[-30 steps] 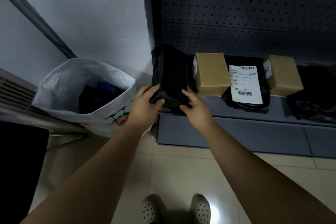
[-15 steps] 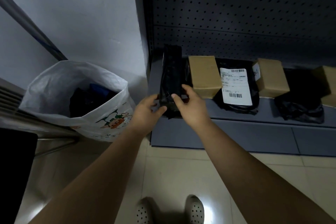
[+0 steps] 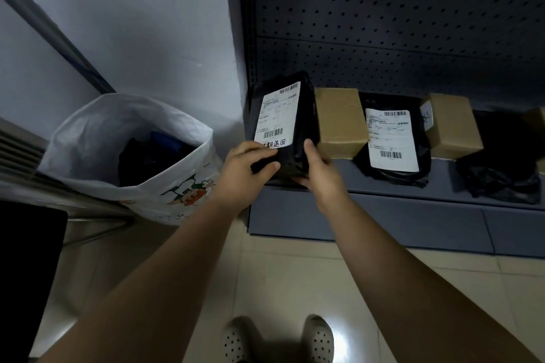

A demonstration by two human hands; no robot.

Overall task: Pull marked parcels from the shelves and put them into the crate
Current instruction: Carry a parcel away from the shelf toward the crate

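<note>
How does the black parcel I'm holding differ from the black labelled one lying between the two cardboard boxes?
The held black parcel stands nearly upright, gripped by the left hand and right hand; the shelf parcel lies flat on the shelf. The held black parcel's label carries handwritten characters under its lower barcode; the shelf parcel's label shows none. Both are black bags with white barcoded labels.

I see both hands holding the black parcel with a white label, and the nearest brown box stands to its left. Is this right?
Not quite. In the head view the left hand and the right hand do hold the black parcel with its white label, but the nearest brown box stands to its right, not its left.
</note>
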